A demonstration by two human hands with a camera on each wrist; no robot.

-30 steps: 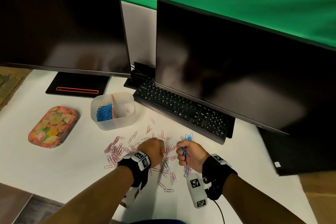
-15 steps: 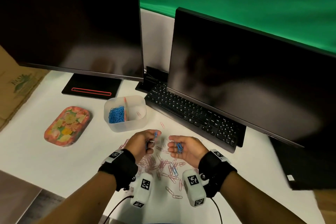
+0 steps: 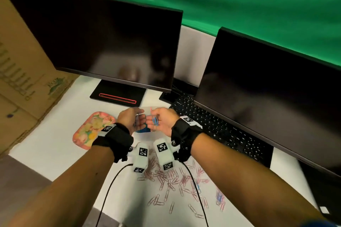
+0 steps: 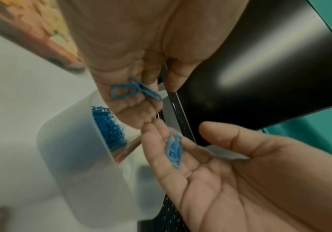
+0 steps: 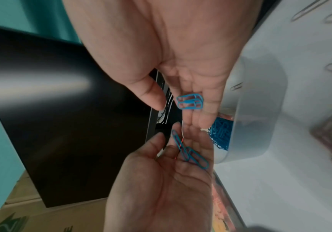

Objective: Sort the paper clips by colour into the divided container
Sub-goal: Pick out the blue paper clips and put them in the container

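Head view: cardboard box [image 3: 27,83] print too blurred to read.

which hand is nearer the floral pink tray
Left. The left hand hovers just right of the floral pink tray, almost bordering it; the right hand is farther right, beyond the left hand, nearer the black keyboard.

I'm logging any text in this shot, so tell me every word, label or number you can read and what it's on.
None can be read.
Cardboard box: green logo and printing, too blurred.
Keyboard: key legends too small.
Wrist bands: square black-and-white code markers, no words.
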